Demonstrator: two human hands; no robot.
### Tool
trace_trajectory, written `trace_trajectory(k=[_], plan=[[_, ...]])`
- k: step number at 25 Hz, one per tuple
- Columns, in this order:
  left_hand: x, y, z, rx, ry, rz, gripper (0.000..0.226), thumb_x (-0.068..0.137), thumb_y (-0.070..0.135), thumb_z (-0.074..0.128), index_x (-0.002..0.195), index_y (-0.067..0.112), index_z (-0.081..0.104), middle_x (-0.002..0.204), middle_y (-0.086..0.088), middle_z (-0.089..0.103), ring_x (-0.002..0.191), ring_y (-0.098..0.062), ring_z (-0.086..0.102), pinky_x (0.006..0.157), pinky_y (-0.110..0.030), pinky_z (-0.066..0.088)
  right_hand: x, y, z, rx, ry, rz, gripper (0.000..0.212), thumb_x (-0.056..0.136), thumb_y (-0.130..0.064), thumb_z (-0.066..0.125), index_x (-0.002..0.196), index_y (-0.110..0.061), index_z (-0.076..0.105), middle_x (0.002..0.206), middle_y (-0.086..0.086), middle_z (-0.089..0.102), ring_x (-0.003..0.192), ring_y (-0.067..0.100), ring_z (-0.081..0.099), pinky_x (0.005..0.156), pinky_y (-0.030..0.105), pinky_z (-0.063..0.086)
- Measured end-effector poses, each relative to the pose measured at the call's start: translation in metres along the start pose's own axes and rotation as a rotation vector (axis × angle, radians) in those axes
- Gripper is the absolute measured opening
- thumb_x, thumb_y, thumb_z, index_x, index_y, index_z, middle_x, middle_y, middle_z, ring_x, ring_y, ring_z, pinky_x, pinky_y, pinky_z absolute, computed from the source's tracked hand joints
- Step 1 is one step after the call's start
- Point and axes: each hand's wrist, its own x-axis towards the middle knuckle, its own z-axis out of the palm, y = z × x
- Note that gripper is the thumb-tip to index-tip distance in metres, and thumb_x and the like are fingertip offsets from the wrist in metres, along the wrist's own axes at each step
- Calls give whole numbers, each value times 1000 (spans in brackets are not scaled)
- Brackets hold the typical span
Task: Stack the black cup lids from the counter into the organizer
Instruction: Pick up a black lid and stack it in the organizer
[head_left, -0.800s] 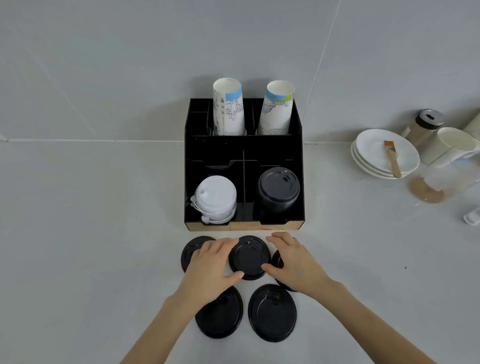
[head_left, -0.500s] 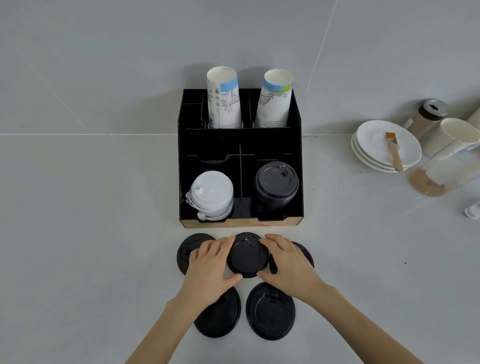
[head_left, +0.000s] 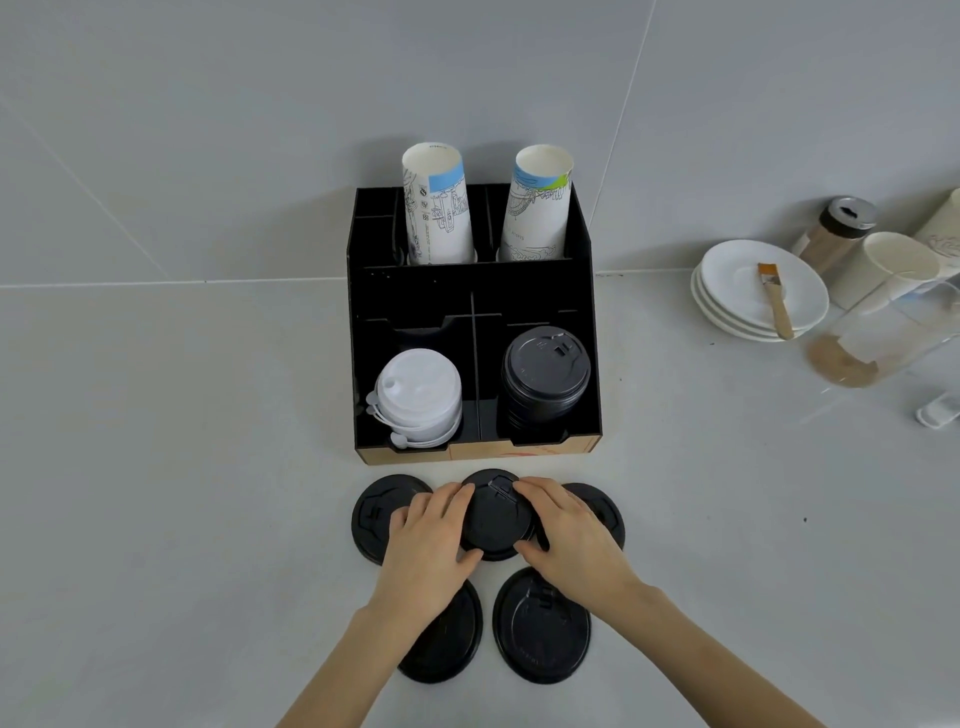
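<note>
Several black cup lids lie on the grey counter in front of the black organizer (head_left: 592, 332). My left hand (head_left: 431, 540) and my right hand (head_left: 571, 535) both grip the middle lid (head_left: 496, 519) from its two sides. A lid at the left (head_left: 371, 519) and one at the right (head_left: 605, 512) are partly hidden by my hands. Two more lids lie nearer me, one under my left wrist (head_left: 447, 644) and one beside it (head_left: 540, 626). A stack of black lids (head_left: 545, 374) fills the organizer's front right compartment.
White lids (head_left: 418, 397) sit in the organizer's front left compartment, and two paper cup stacks (head_left: 436, 208) stand at its back. At the right are white plates (head_left: 758, 291) with a brush (head_left: 776, 301), a shaker jar (head_left: 836, 234) and a clear pitcher (head_left: 883, 332).
My hands have closed in from either side onto the middle lid. The view has shifted slightly, so the organizer sits a little higher in frame.
</note>
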Motion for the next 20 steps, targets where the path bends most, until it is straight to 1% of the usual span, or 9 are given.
trace_trajectory(k=[2,5,9,11,14,20], plan=[[-2,1,-2,-32,4,12,62,86,35,49,138,23,17,147,5,26,131,-18,28,108,-34,25,-3,0,-3,34,4,-4,57,82,-18,58,133,-15,32,140,2,41,127,20,41,107,27,31],[-7,4,-8,-104,28,38,60,86,35,51,137,24,21,146,5,28,131,-17,28,108,-33,26,-10,-1,-12,88,19,-14,58,83,-18,58,133,-17,30,141,-1,39,126,17,41,103,20,30],[-11,11,-21,-192,116,115,57,84,36,53,134,25,27,143,7,31,129,-14,29,107,-31,27,-19,-6,-28,132,78,-62,57,82,-17,59,133,-17,31,139,-1,38,122,17,44,100,20,34],[-11,16,-28,-232,161,148,57,84,34,55,134,24,29,142,7,33,128,-13,30,107,-28,27,-20,-9,-37,146,116,-91,58,82,-16,59,132,-17,31,138,-1,39,123,15,43,99,15,31],[-7,25,-40,-263,219,183,56,83,32,57,133,22,31,141,4,35,128,-13,32,106,-24,25,-19,-12,-53,144,158,-114,59,83,-15,60,133,-15,30,141,0,37,127,14,39,100,15,27],[18,40,-67,-246,264,220,57,82,31,59,132,18,34,139,0,39,125,-17,36,104,-30,31,-1,-10,-83,125,229,-135,57,83,-15,60,133,-14,32,140,2,38,126,15,39,99,13,26]])
